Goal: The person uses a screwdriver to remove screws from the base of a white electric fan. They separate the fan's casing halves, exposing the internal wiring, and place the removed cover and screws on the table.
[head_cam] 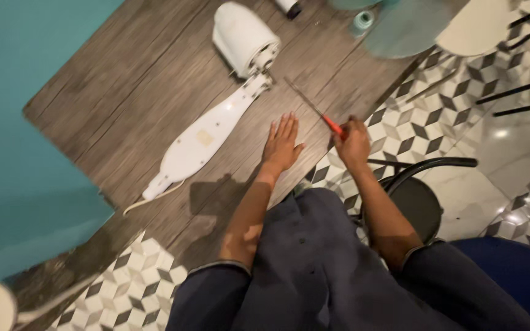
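The left hand point(281, 144) is laid flat on the wooden table point(130, 92), palm down, fingers stretched out and together, nothing held in it. Just beside it, near the table's edge, the right hand point(352, 144) is closed into a fist around the red handle of a screwdriver point(314, 107); the long dark shaft is angled up and to the left across the boards, its tip resting well short of the fan parts. Further up the table, a white fan motor housing point(243, 38) is seen lying on its side, with the long white fan stand cover point(207, 133) joined below it and stretched diagonally toward the table's lower left edge, a white cord point(154, 199) trailing off its end. At the top edge, pale translucent fan blades point(407, 27) and a small teal cap point(362, 20) are spotted. A black chair point(421, 196) is placed below the right forearm, over a patterned tile floor point(412, 125). A teal wall point(26, 141) is seen at the left.
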